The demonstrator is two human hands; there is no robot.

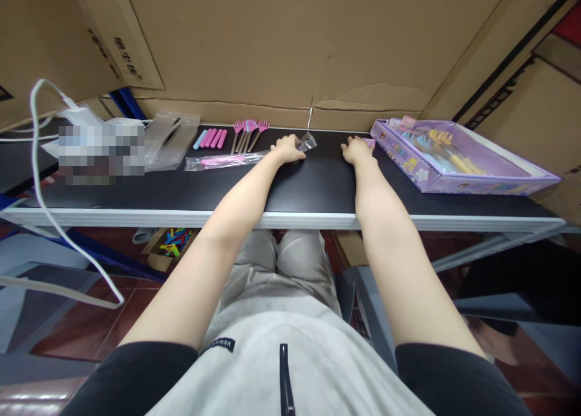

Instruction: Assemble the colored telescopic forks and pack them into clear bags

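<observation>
My left hand [288, 149] lies over the right part of a bagged back scratcher [229, 161], its fingers bent on the clear sleeve. The pink handle shows to the left of the hand; the other end is hidden under it. My right hand [357, 151] is on the table with curled fingers, close to the purple box [422, 177]. Something small and pink [370, 143] peeks out beside that hand, too covered to name. Behind the sleeve lie loose back scratcher heads [250, 127] with metal rods, and next to them pink handles [215, 138] and a light blue handle [200, 139].
The box holds blue and yellow back scratchers [447, 149]. Clear plastic bags [167, 140] lie at the left, near a white cable [39, 155]. Cardboard [318, 40] walls the black table [318, 192] at the back. Below is a carton of colourful pieces [175, 241].
</observation>
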